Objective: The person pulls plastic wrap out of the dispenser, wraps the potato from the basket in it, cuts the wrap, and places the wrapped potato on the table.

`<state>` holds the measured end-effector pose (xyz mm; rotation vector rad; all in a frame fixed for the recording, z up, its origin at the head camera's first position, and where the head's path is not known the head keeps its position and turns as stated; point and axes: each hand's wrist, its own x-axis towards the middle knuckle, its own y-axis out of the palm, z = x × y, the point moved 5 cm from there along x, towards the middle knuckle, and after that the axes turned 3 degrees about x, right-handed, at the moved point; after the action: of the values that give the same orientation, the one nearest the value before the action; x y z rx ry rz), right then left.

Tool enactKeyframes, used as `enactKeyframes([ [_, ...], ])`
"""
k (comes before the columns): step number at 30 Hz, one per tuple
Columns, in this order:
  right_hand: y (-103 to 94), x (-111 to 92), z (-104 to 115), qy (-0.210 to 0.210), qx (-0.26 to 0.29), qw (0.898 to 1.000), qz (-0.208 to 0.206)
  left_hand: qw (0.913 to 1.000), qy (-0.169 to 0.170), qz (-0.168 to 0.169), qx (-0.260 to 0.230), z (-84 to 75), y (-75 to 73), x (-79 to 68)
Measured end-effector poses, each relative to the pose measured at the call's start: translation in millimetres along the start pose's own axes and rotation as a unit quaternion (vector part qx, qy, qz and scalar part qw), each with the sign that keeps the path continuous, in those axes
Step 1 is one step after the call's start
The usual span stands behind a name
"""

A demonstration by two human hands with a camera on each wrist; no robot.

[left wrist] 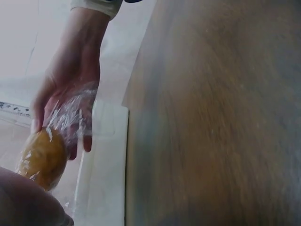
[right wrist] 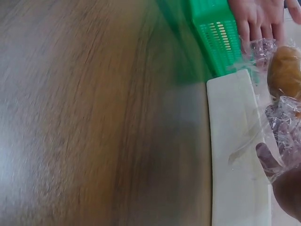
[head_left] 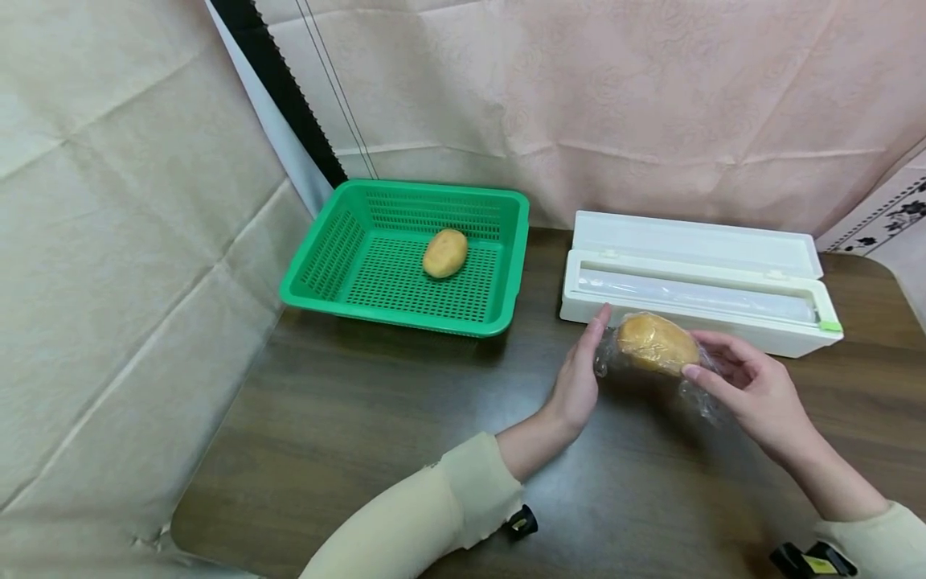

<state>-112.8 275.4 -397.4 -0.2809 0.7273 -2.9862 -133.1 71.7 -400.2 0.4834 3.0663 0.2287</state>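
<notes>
A potato (head_left: pixel 657 343) wrapped in clear cling film (head_left: pixel 700 402) is held up over the table, in front of the white box. My right hand (head_left: pixel 755 390) pinches its right end, thumb on the near side and fingers behind. Crumpled film hangs below that grip and also bunches at the potato's left end. There my left hand (head_left: pixel 579 382) stands on edge, its straight fingers touching the film. In the right wrist view the left hand (right wrist: pixel 258 19) shows its palm and extended fingers beside the wrapped potato (right wrist: pixel 284 73).
The white cling film box (head_left: pixel 723 326) stands close behind the hands, its lid (head_left: pixel 694 241) raised and a film roll (head_left: pixel 694 293) inside. To the left, a green basket (head_left: pixel 394 322) holds a bare potato (head_left: pixel 444 253). Cloth hangs behind and left of the wooden table (head_left: pixel 362 426).
</notes>
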Motion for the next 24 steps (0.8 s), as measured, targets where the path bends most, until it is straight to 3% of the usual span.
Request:
enactKeyframes([
  [3,2.3,1,3,-0.006,0.005,1.000,0.003,0.9992,-0.031,-0.003,-0.024,4.5,6.0,-0.6],
  [6,4.3,1,5,-0.009,0.007,1.000,0.007,0.9955,-0.044,-0.013,-0.083,6.8,11.4,0.2],
  [10,5.4,2,6,-0.012,0.004,1.000,0.011,0.9821,-0.043,-0.021,-0.182,7.5,17.9,2.7],
  [15,6.2,3,5,-0.012,0.002,1.000,0.011,0.9636,-0.047,-0.033,-0.261,8.9,22.2,5.7],
  [19,5.3,4,6,-0.015,0.000,1.000,0.009,0.9492,-0.060,-0.056,-0.304,12.0,20.6,9.3],
  [24,5.0,8,9,-0.029,0.003,1.000,0.006,0.9423,-0.071,-0.076,-0.318,14.1,18.0,10.8],
])
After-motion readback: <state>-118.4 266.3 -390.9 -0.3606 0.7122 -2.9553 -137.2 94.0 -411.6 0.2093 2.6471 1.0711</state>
